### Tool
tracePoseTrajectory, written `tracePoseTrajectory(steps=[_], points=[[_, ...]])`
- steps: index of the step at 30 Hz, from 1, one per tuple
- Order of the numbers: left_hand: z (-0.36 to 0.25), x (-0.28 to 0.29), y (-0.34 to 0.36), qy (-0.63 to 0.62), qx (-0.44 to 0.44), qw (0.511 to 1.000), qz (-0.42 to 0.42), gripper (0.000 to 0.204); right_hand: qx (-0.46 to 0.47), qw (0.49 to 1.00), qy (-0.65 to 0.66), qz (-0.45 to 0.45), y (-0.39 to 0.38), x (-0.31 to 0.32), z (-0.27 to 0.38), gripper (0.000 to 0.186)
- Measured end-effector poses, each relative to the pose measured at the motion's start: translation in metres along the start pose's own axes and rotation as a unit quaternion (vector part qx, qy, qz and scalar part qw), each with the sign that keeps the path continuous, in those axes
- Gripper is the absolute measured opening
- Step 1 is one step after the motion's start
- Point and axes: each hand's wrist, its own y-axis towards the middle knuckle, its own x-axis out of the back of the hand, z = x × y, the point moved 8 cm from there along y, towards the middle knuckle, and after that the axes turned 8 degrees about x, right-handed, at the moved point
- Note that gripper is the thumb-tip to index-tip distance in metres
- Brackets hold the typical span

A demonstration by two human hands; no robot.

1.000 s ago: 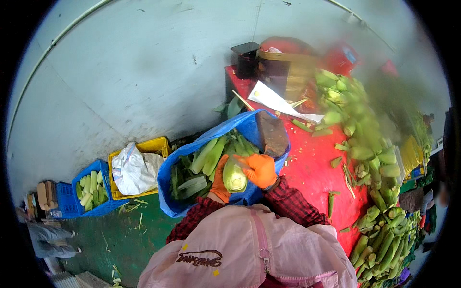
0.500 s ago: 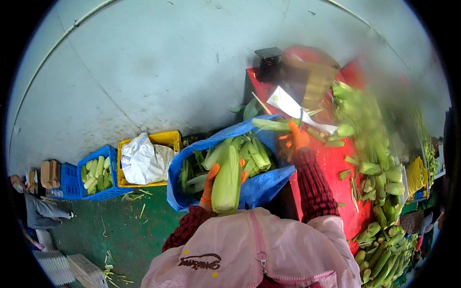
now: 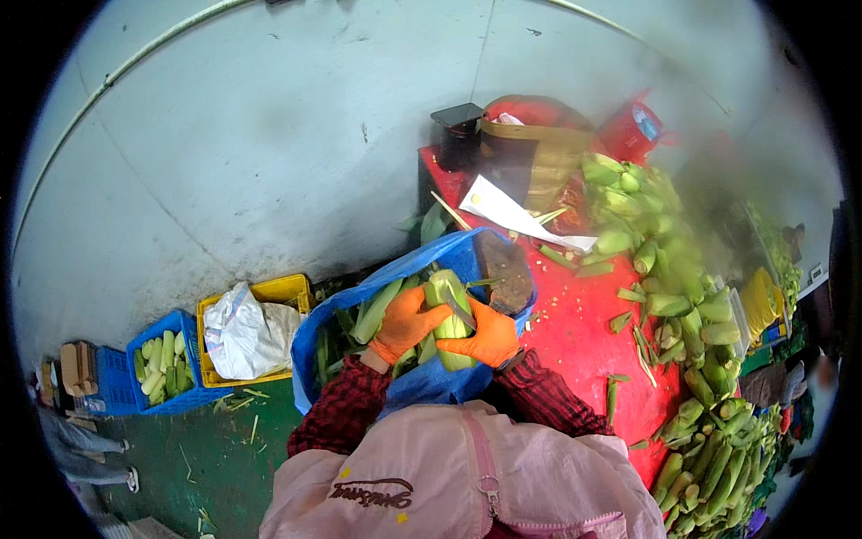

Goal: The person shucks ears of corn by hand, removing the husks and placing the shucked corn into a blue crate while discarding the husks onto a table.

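My left hand (image 3: 409,325), in an orange glove, is closed round a green ear of corn (image 3: 446,292) in its husk, held over a blue bag. My right hand (image 3: 485,334), also gloved in orange, closes against the ear's right side. From between its fingers a thin dark blade (image 3: 461,312), looking like a small knife, lies across the corn; its handle is hidden in the glove. Underneath, the open blue bag (image 3: 316,337) holds green husks and leaves (image 3: 377,310).
To the right, a red table (image 3: 575,350) bears a white folded sheet (image 3: 516,214), trimmings and a long heap of corn (image 3: 718,467). A brown bag (image 3: 539,148) and a black box (image 3: 458,135) stand at its back. Leftward are a yellow crate (image 3: 214,373) and a blue crate (image 3: 187,400) with corn.
My right hand has come left from above the table to the corn, where both hands now meet. The ear has been raised and moved away from my body. The view has shifted somewhat.
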Motion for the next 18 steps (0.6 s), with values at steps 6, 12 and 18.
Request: tracePoseTrajectory(steps=[6, 12, 18], points=[[0.022, 0.009, 0.004, 0.146, -0.001, 0.989, -0.026, 0.030, 0.026, 0.999, 0.016, 0.009, -0.008, 0.011, 0.011, 0.097], [0.051, 0.007, 0.008, -0.025, 0.052, 0.996, -0.073, 0.028, 0.047, 0.980, 0.191, 0.032, -0.009, -0.010, -0.029, 0.089], [0.094, -0.001, 0.002, -0.084, 0.095, 0.985, -0.116, 0.027, -0.005, 0.994, 0.083, -0.064, -0.001, 0.003, -0.012, 0.071]])
